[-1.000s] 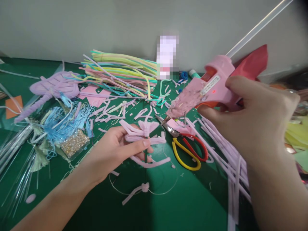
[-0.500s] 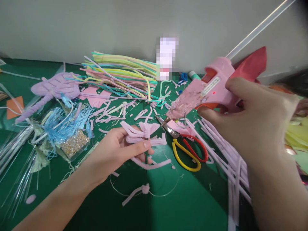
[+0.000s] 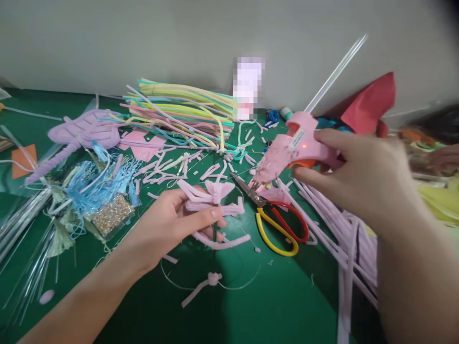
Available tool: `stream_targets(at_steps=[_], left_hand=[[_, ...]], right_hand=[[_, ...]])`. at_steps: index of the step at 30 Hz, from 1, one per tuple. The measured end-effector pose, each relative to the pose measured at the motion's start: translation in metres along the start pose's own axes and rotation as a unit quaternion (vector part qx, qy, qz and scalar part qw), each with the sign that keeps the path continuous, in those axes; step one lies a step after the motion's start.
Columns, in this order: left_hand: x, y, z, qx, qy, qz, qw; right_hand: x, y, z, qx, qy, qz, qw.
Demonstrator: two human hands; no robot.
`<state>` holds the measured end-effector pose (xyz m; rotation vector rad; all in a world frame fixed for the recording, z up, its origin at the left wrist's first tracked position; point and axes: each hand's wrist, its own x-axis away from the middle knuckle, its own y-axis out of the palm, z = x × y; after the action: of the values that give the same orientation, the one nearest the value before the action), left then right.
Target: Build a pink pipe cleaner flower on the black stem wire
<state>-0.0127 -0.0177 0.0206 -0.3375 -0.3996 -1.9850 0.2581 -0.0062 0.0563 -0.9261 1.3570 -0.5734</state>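
My left hand [image 3: 172,222] is closed on a small bundle of pale pink pipe-cleaner pieces [image 3: 213,198] on a thin dark stem, held just above the green table [image 3: 279,296]. My right hand [image 3: 358,174] grips a pink hot glue gun [image 3: 297,145] with a clear glue stick poking out of its back. A small light glows on its side. The nozzle points down and left, a short way right of the bundle and above the scissors [image 3: 278,224], which have one red and one yellow handle.
A heap of coloured pipe cleaners [image 3: 179,112] lies at the back, with cut pink bits scattered in front. A lilac woven shape [image 3: 81,134], blue tassels and a bag of gold beads [image 3: 111,215] are left. Long pink strips [image 3: 344,239] and red paper [image 3: 369,102] are right.
My right hand has carried the glue gun down and to the left, so its nozzle is lower and closer to the table. The left hand and the pink bundle have hardly moved.
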Motion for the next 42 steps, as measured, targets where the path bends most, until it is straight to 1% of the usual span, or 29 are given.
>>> stream_targets(at_steps=[2, 3, 5, 6, 7, 9, 10, 12, 13, 14, 15, 16, 17, 18, 19, 21, 23, 27, 29, 30, 31, 32, 33, 34, 35, 36, 37, 39, 42], left_hand=[[0.001, 0.001, 0.001, -0.013, -0.001, 0.008, 1.0], [0.002, 0.002, 0.002, -0.019, -0.004, 0.009, 1.0], [0.003, 0.003, 0.004, -0.024, -0.008, 0.005, 1.0], [0.003, 0.004, 0.004, -0.022, -0.01, -0.001, 1.0], [0.004, 0.004, 0.004, -0.017, -0.01, -0.009, 1.0], [0.004, 0.005, 0.005, -0.002, -0.011, -0.025, 1.0], [0.003, 0.004, 0.004, 0.006, -0.013, -0.031, 0.999], [0.003, 0.003, 0.004, 0.016, -0.015, -0.041, 0.999], [0.002, 0.002, 0.003, 0.019, -0.017, -0.043, 0.999], [0.002, 0.002, 0.003, 0.022, -0.019, -0.046, 0.999], [0.001, 0.001, 0.003, 0.026, -0.021, -0.048, 0.998], [0.001, 0.001, 0.002, 0.03, -0.024, -0.048, 0.998], [0.0, 0.001, 0.002, 0.034, -0.027, -0.047, 0.998], [0.0, 0.001, 0.002, 0.038, -0.029, -0.044, 0.998], [0.0, 0.001, 0.002, 0.04, -0.031, -0.041, 0.998], [0.0, 0.001, 0.002, 0.042, -0.034, -0.034, 0.998], [0.001, 0.002, 0.002, 0.045, -0.035, -0.03, 0.998], [0.002, 0.001, 0.001, 0.044, -0.04, -0.023, 0.998], [0.002, 0.0, 0.001, 0.037, -0.043, -0.021, 0.998], [0.002, 0.0, 0.001, 0.035, -0.042, -0.018, 0.998], [0.002, 0.0, 0.001, 0.033, -0.042, -0.016, 0.998], [0.001, 0.001, 0.001, 0.03, -0.043, -0.01, 0.999], [0.001, 0.002, 0.002, 0.028, -0.045, -0.003, 0.999], [0.0, 0.002, 0.002, 0.023, -0.047, 0.004, 0.999], [0.0, 0.003, 0.003, 0.021, -0.046, 0.007, 0.999], [0.0, 0.004, 0.003, 0.019, -0.043, 0.008, 0.999], [0.0, 0.005, 0.003, 0.017, -0.038, 0.006, 0.999], [0.0, 0.006, 0.004, 0.016, -0.027, 0.003, 1.0], [0.001, 0.007, 0.004, 0.018, -0.022, 0.004, 1.0]], right_hand=[[-0.003, 0.006, 0.006, -0.008, 0.055, -0.083, 0.995], [-0.004, 0.011, 0.009, -0.007, 0.098, -0.123, 0.988], [-0.003, 0.028, 0.018, 0.004, 0.181, -0.177, 0.967], [-0.002, 0.037, 0.024, 0.023, 0.229, -0.176, 0.957], [0.0, 0.046, 0.03, 0.032, 0.25, -0.185, 0.95], [0.006, 0.061, 0.041, 0.046, 0.258, -0.187, 0.947], [0.008, 0.065, 0.044, 0.06, 0.249, -0.191, 0.948], [0.01, 0.064, 0.043, 0.08, 0.224, -0.159, 0.958], [0.01, 0.059, 0.039, 0.06, 0.212, -0.142, 0.965], [0.008, 0.052, 0.032, 0.01, 0.207, -0.137, 0.969], [0.006, 0.044, 0.024, -0.077, 0.196, -0.169, 0.963], [0.004, 0.034, 0.014, -0.175, 0.185, -0.218, 0.942], [0.002, 0.025, 0.004, -0.261, 0.156, -0.28, 0.911], [0.001, 0.017, -0.006, -0.322, 0.136, -0.326, 0.878], [0.0, 0.01, -0.014, -0.358, 0.129, -0.355, 0.854], [0.0, 0.0, -0.025, -0.397, 0.115, -0.379, 0.828], [0.001, -0.003, -0.029, -0.421, 0.117, -0.393, 0.809], [0.002, 0.006, -0.028, -0.484, 0.179, -0.399, 0.758], [0.002, 0.01, -0.028, -0.507, 0.206, -0.393, 0.739], [0.003, 0.011, -0.029, -0.506, 0.21, -0.389, 0.741], [0.004, 0.009, -0.031, -0.493, 0.206, -0.375, 0.758], [0.005, 0.007, -0.033, -0.47, 0.187, -0.35, 0.788], [0.007, 0.003, -0.036, -0.434, 0.157, -0.31, 0.832], [0.01, -0.001, -0.04, -0.388, 0.107, -0.253, 0.88], [0.012, -0.005, -0.043, -0.337, 0.045, -0.197, 0.92], [0.015, -0.008, -0.047, -0.287, -0.015, -0.157, 0.945], [0.018, -0.009, -0.051, -0.239, -0.068, -0.127, 0.96], [0.023, -0.009, -0.059, -0.168, -0.144, -0.098, 0.97], [0.026, -0.005, -0.066, -0.124, -0.187, -0.097, 0.97]])
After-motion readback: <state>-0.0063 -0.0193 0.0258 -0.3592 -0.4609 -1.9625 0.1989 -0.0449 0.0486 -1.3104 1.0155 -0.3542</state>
